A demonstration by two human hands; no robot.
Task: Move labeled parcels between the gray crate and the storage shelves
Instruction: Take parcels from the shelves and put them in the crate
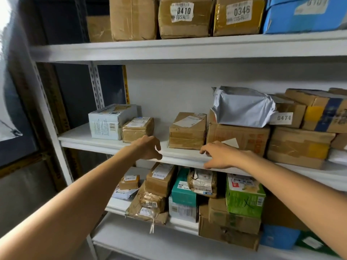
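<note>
Empty, fingers loosely open: left grip (148,147), right grip (221,156). Small brown cardboard parcel with white label (187,131) on middle white metal shelf (84,141), between both, just beyond; right grip nearer.

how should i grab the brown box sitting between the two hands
Grip the brown box by its left and right faces, from the front. Its left is free; the big carton sits close on its right, so probably slide it forward first.

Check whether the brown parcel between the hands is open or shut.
Shut: the brown parcel has flat flaps and tape across its front.
</note>
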